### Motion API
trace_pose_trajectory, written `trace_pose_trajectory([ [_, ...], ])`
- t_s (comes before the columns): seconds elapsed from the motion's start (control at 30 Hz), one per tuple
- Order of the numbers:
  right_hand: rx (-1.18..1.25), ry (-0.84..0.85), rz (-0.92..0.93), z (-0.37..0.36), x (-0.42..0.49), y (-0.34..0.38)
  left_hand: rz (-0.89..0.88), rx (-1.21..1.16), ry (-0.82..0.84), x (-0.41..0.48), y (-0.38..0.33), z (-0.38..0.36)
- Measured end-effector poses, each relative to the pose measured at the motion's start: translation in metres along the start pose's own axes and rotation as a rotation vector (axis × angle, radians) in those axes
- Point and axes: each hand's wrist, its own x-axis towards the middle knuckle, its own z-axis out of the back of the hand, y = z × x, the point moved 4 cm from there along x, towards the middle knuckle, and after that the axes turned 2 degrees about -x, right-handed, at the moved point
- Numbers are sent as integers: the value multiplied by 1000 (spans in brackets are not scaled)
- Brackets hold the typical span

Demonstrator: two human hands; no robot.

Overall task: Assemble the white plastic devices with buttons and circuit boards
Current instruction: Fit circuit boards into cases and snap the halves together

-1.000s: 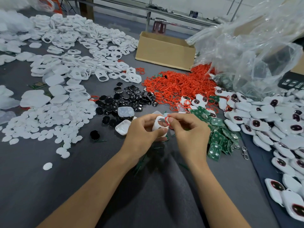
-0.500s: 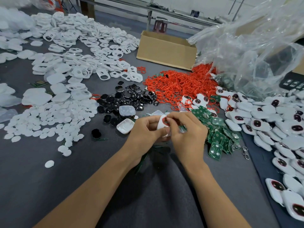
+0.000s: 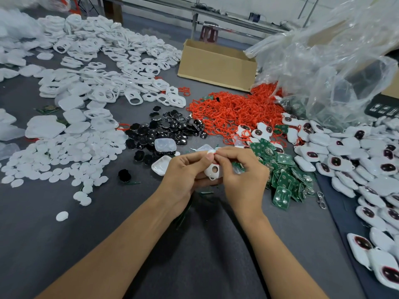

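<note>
Both my hands meet over the table's middle around one white plastic shell [image 3: 213, 171] with a round hole in its face. My left hand [image 3: 183, 175] grips the shell from the left, thumb on its top edge. My right hand [image 3: 241, 175] pinches a thin red ring [image 3: 214, 155] at the shell's upper edge; most of the ring is hidden by my fingertips. Green circuit boards [image 3: 285, 180] lie heaped just right of my right hand. Black buttons [image 3: 168, 128] are piled beyond my left hand, with a white shell half [image 3: 160, 166] lying open beside it.
Red rings [image 3: 233, 111] form a mound behind the hands. White front shells [image 3: 112, 61] and white discs [image 3: 60, 160] cover the left side. Finished white devices [image 3: 356, 160] spread along the right. A cardboard box [image 3: 216, 65] and a clear plastic bag [image 3: 334, 61] stand at the back.
The shell has turned in my hands so its round hole now faces me. My right fingertips have shifted to the shell's top edge with the red ring.
</note>
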Motion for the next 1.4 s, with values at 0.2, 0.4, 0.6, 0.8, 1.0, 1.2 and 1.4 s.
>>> trace_pose_trajectory([
  [0.2,-5,-20,122,3,-2,-1,-6,-24,45,-1,-3,-1],
  [0.4,82,27,51,1,-5,-5,-88,40,-19,-4,-3,-3],
  [0.6,508,203,-481,-10,-2,-18,-213,237,-76,-4,-10,-4],
  [0.8,566,307,-543,-9,-3,-21,-346,461,-36,-9,-14,-8],
  [1.0,321,201,-434,-9,-5,-20,-313,441,-54,-6,-9,-8],
  [1.2,217,183,-459,-11,-6,-24,-231,423,-51,-4,-7,-6],
  [1.4,364,247,-500,-15,-3,-22,-222,312,-152,-5,-10,0],
])
